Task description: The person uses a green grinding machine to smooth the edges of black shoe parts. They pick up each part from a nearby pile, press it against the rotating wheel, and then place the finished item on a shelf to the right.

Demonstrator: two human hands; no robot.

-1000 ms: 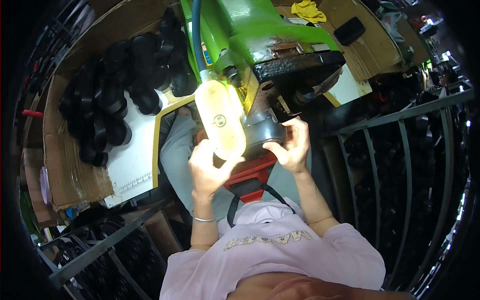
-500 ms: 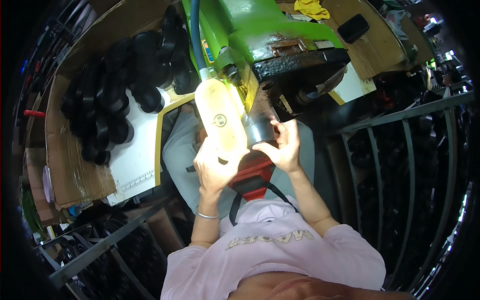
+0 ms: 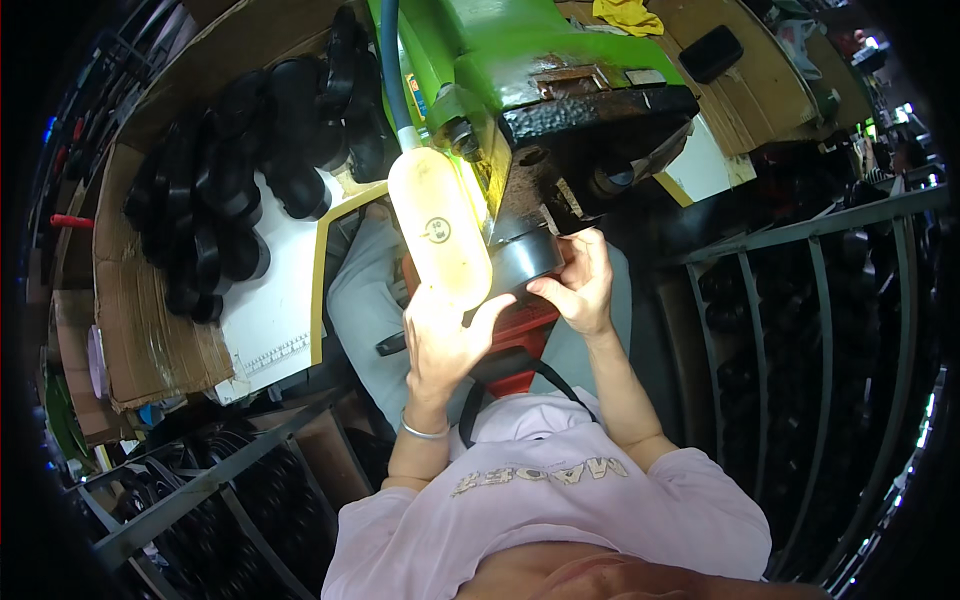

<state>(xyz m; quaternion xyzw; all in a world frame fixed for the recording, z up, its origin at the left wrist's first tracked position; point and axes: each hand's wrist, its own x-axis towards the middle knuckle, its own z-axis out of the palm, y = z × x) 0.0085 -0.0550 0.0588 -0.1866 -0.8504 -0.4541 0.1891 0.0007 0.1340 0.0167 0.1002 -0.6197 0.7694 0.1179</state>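
Observation:
A glossy black shoe sole (image 3: 526, 262), curved at its outer wall, sits at the lower head of the green machine (image 3: 560, 60). My right hand (image 3: 584, 285) pinches its right end, the thumb under the near edge and the fingers behind. My left hand (image 3: 440, 340) grips the left side with the thumb reaching toward the sole; its fingers are partly hidden behind a glowing oval lamp (image 3: 438, 225). That lamp also covers the sole's left part. The sole touches or nearly touches the machine's dark metal head; I cannot tell which.
Black soles (image 3: 225, 170) lie piled in an open cardboard box (image 3: 150, 350) at the left, beside a white board (image 3: 270, 335). Metal racks (image 3: 815, 225) of dark pieces stand on both sides. At the back right are a yellow cloth (image 3: 628, 15) and a dark phone-like object (image 3: 711, 54).
The sole has turned and shifted slightly right, so more of its shiny wall shows. My right hand moved a little right with it; my left hand lowered slightly beside the lamp.

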